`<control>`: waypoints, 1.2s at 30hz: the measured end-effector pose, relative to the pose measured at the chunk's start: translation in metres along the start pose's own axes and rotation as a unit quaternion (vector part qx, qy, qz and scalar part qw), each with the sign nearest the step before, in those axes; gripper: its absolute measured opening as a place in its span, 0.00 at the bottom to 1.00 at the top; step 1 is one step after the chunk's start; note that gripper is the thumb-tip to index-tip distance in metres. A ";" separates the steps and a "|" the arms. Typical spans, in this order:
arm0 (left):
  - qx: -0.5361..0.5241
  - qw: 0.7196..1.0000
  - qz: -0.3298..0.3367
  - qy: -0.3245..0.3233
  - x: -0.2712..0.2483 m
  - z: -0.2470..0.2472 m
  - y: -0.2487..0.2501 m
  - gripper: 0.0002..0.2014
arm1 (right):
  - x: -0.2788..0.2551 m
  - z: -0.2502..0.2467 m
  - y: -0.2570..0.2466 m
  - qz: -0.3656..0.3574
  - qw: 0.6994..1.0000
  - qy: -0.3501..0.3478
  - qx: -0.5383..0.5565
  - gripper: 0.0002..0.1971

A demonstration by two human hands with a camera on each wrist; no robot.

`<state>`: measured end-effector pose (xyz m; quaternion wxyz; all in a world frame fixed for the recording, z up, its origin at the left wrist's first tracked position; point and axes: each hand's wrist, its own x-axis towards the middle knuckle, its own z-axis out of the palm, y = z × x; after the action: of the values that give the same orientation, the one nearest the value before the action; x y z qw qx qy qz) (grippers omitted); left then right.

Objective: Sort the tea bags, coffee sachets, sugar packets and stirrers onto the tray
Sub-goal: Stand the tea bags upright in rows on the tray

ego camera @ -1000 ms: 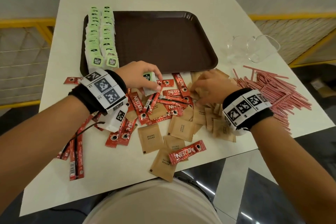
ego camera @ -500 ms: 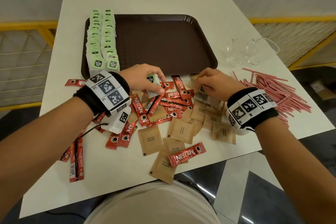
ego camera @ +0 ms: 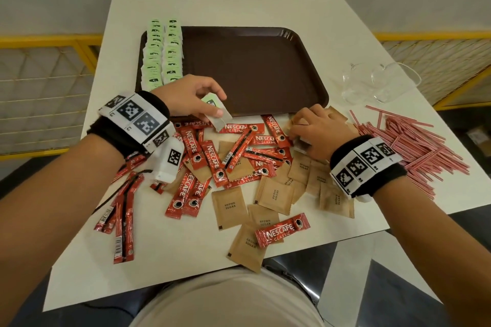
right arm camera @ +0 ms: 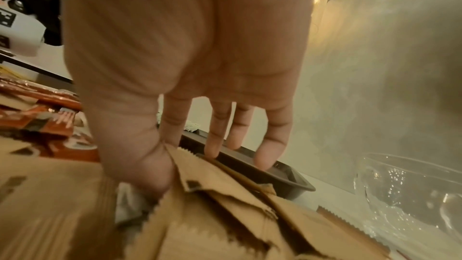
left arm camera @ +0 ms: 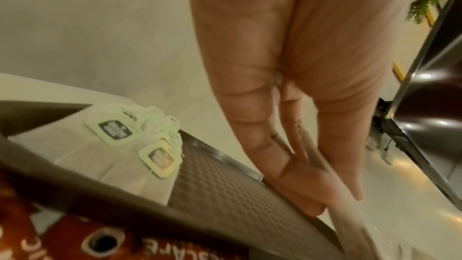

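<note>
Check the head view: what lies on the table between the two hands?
Head view: red coffee sachets, overlapping, fill the stretch between the left hand and the right hand.

"NESCAFÉ CLASSIC" sachets (ego camera: pixel 282 231) ("BROWN SUGAR" packets (ego camera: pixel 230 205))

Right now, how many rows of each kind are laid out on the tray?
Tea bags: 2
Coffee sachets: 0
Sugar packets: 0
Stirrers: 0
Total: 2 rows on the tray
</note>
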<state>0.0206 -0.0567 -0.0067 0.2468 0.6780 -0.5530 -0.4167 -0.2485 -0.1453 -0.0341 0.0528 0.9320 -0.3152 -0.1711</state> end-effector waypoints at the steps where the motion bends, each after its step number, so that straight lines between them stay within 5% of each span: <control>1: -0.008 1.000 0.001 0.011 0.000 -0.003 0.000 0.13 | 0.001 -0.001 0.000 -0.006 1.000 0.001 -0.007 0.18; 9: -0.048 0.996 0.004 0.077 -0.005 -0.025 -0.004 0.12 | 0.006 -0.009 0.003 -0.034 0.999 -0.029 -0.019 0.16; 14: -0.058 0.992 0.003 0.109 -0.011 -0.034 -0.007 0.11 | 0.009 -0.027 -0.010 -0.068 0.988 -0.066 0.118 0.10; 21: -0.089 0.988 0.001 0.123 -0.021 -0.041 -0.015 0.10 | 0.027 -0.042 -0.043 -0.091 0.936 -0.067 0.334 0.08; 29: -0.107 0.985 -0.034 0.130 -0.031 -0.050 -0.034 0.11 | 0.039 -0.040 -0.050 -0.042 0.920 -0.116 0.372 0.35; 36: -0.146 0.977 -0.041 0.147 -0.035 -0.066 -0.045 0.10 | 0.040 -0.044 -0.041 -0.015 0.884 -0.112 0.453 0.34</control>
<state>0.0988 -0.0201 0.0030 0.4048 0.7104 -0.4155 -0.3984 -0.1797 -0.1370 -0.0126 -0.4136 0.8334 -0.3485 -0.1133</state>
